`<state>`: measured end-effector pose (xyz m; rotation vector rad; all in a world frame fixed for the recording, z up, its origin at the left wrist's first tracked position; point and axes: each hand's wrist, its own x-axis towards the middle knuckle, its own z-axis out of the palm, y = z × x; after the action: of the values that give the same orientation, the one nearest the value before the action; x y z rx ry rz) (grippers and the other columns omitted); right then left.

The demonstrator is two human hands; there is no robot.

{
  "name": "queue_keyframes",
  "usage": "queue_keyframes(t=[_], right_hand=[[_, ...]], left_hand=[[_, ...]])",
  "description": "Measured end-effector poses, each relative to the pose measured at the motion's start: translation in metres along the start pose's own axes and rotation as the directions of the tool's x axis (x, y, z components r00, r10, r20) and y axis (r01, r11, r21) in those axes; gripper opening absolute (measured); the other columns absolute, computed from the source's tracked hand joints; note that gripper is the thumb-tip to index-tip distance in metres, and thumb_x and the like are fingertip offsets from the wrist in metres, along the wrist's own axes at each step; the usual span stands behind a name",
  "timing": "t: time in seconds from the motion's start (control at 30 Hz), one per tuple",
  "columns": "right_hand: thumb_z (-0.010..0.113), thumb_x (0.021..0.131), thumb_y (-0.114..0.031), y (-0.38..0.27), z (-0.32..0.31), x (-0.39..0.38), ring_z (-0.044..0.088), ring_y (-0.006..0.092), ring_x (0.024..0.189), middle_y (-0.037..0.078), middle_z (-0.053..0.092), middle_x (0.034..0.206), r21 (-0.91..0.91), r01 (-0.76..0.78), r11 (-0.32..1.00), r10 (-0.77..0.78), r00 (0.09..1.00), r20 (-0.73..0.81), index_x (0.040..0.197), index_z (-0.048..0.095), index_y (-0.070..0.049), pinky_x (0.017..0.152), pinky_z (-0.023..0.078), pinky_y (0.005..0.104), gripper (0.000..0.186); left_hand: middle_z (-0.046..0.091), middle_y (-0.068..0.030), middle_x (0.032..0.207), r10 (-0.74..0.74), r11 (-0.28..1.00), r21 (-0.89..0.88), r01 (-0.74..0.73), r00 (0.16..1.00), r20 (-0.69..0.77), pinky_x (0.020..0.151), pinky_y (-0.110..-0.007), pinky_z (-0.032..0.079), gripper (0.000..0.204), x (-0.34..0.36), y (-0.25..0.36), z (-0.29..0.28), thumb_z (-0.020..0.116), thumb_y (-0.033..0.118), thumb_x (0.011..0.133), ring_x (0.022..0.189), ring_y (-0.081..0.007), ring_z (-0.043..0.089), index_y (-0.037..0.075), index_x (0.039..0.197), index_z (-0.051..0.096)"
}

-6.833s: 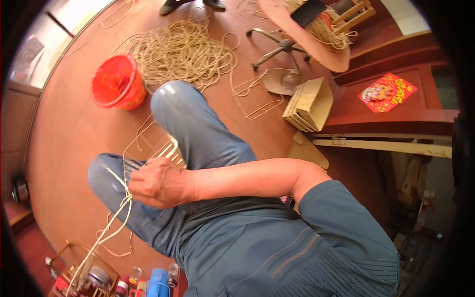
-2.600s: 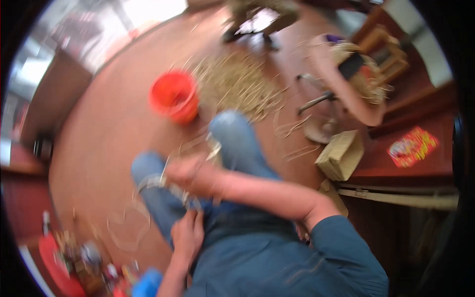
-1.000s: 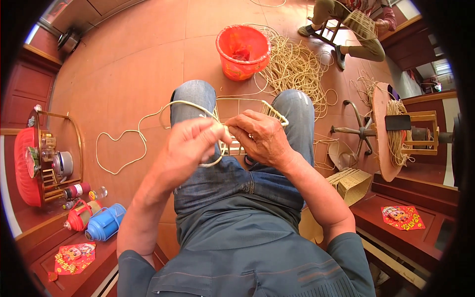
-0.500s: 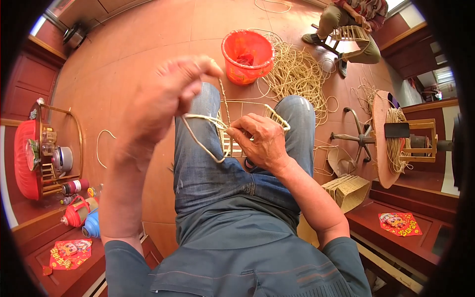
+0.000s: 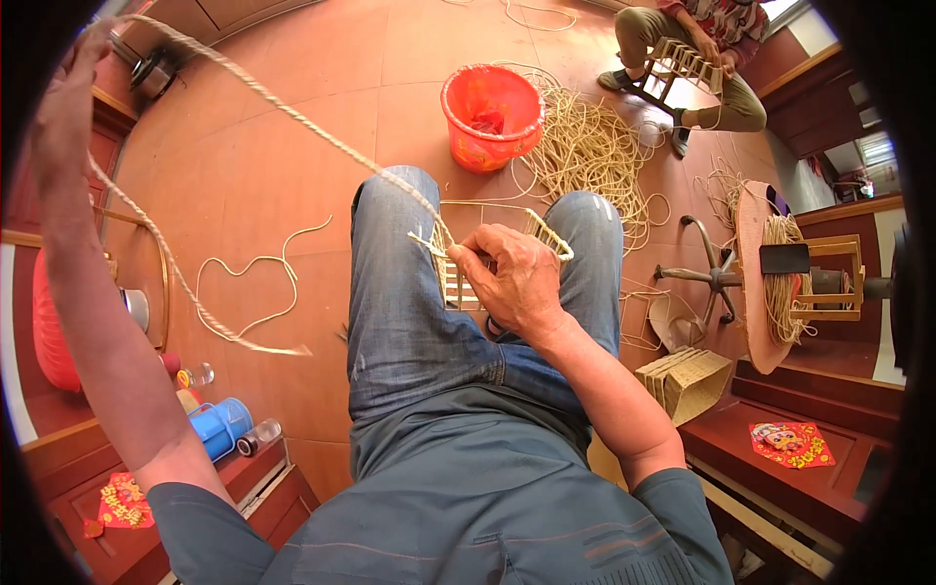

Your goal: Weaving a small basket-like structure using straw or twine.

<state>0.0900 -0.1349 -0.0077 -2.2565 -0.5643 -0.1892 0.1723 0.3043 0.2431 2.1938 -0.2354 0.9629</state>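
Nearer to you than the red bucket [image 5: 480,149], between your knees [image 5: 394,205], stands an open slatted basket frame [image 5: 457,288], paler along its right edge. Right of the bucket and also nearer you, woven baskets [image 5: 673,378] lie tipped over, nested together. The bucket itself holds something red and crumpled [image 5: 487,121], too small to make out. Just beside its right wall spreads a heap of loose cord [image 5: 597,146]; farther off to its right, another person [image 5: 721,24] holds a second slatted frame [image 5: 685,63].

On the bucket's near side, your right hand [image 5: 512,276] pinches the basket frame's left edge narrowly between thumb and forefinger. Well left of the bucket, your left arm [image 5: 109,322] stretches out long, and your left hand [image 5: 70,93] holds a beige cord [image 5: 322,136] slanting up from the frame; the dim border hides its exact finger pose.
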Motion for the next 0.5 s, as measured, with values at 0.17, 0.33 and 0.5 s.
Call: queue_keyframes(t=[0.17, 0.33, 0.5], right_hand=[[0.085, 0.098, -0.024, -0.004, -0.001, 0.001, 0.078, 0.0236, 0.073, 0.01, 0.08, 0.086, 0.11, -0.126, 0.986, 0.121, 0.991, 0.048, 0.102, 0.077, -0.01, 0.065, 0.058, 0.0362, 0.017], [0.083, 0.099, -0.022, -0.002, -0.005, 0.001, 0.076, 0.0229, 0.072, 0.008, 0.079, 0.088, 0.082, -0.052, 0.995, 0.047, 0.996, 0.07, 0.106, 0.08, -0.01, 0.067, 0.058, 0.036, 0.014], [0.082, 0.1, -0.021, -0.001, -0.007, 0.002, 0.075, 0.023, 0.075, 0.008, 0.077, 0.091, 0.052, -0.029, 0.998, 0.023, 0.994, 0.11, 0.105, 0.083, -0.009, 0.068, 0.058, 0.0363, 0.013]], left_hand=[[0.068, 0.0033, 0.106, -0.098, 0.994, -0.025, 0.104, 0.976, 0.193, 0.09, -0.025, 0.05, 0.017, -0.132, 0.043, 0.08, 0.068, 0.02, 0.115, 0.1, -0.0077, 0.061, 0.005, 0.115, 0.076], [0.07, 0.0022, 0.09, -0.528, 0.739, -0.19, 0.647, 0.731, 0.432, 0.075, -0.027, 0.052, 0.014, -0.265, 0.088, 0.161, 0.071, 0.014, 0.11, 0.084, -0.0062, 0.062, 0.002, 0.111, 0.078], [0.074, 0.0001, 0.092, -0.676, 0.53, -0.208, 0.822, 0.558, 0.481, 0.079, -0.027, 0.054, 0.017, -0.317, 0.113, 0.181, 0.071, 0.014, 0.109, 0.087, -0.0072, 0.066, 0.002, 0.119, 0.078]])
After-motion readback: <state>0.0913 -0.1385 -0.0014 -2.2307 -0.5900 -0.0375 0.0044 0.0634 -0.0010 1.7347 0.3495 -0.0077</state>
